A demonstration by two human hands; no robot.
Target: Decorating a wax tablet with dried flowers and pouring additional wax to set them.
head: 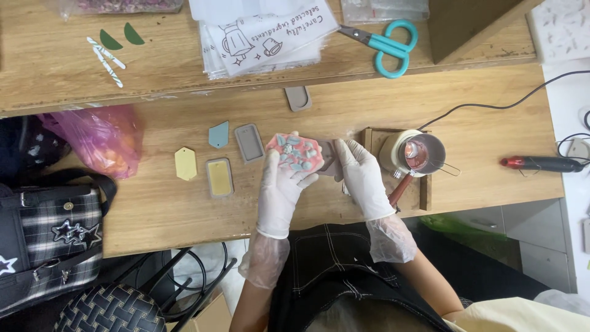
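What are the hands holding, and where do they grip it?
The left hand holds a pink hexagonal slab by its lower left edge; the right hand touches its right edge.

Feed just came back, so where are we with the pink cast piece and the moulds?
Done: a yellow hexagonal piece and a blue tag-shaped piece lie loose on the table. In hand: the left hand holds the pink piece with blue decorations; the right hand touches a grey mould. Left: the mould with yellow filling remains unemptied.
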